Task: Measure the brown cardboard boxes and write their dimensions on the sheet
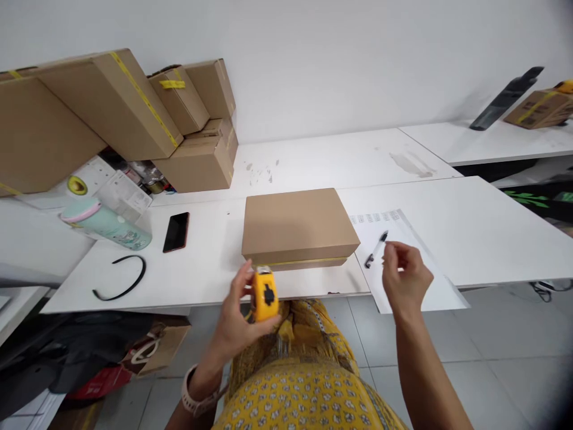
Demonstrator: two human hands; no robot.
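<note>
My left hand point(239, 316) is wrapped round a yellow tape measure point(265, 294) with a black mark on its side, held just in front of the table edge. Right behind it, a closed brown cardboard box point(298, 221) lies on the white table, a yellow strip running along its front side. My right hand point(406, 275) hovers over a white printed sheet point(416, 251), thumb and fingers curled together with nothing visible in them. Beside those fingertips a pen point(376, 249) rests on the sheet, which hangs over the front edge.
Several cardboard boxes point(197, 164) are stacked at the back left. A phone point(176, 232), a mint-green bottle point(107, 222) and a curved black band point(134, 280) lie on the left of the table point(210, 269). At far right are a dark bottle point(505, 98) and a small box point(539, 108).
</note>
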